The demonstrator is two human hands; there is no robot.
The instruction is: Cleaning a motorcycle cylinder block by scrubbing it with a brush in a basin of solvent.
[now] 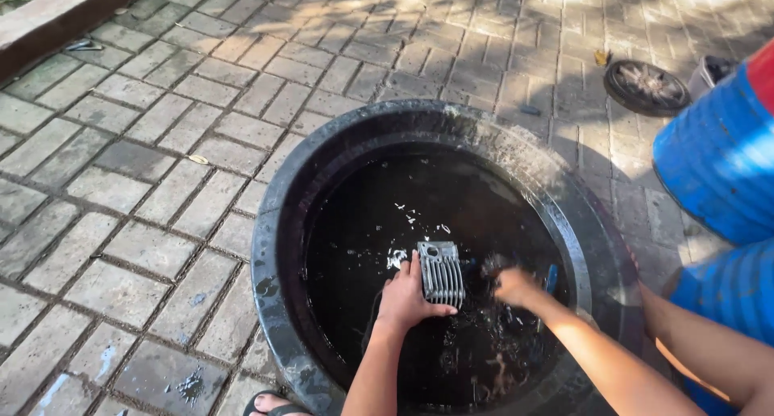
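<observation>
Your right hand (516, 285) blurs, fingertips sunk in dark water; the tub (278, 247) and blue drum (717, 158) run off the frame's edge.

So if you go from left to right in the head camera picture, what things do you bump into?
Brick paving → black tub's rim → left hand → ribbed metal part → right hand → blue barrel.

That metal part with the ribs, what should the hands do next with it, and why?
Probably turn the ribbed metal part a little. The left hand holds it over the dark liquid in the black tub, and the right hand works at only one side.
</observation>
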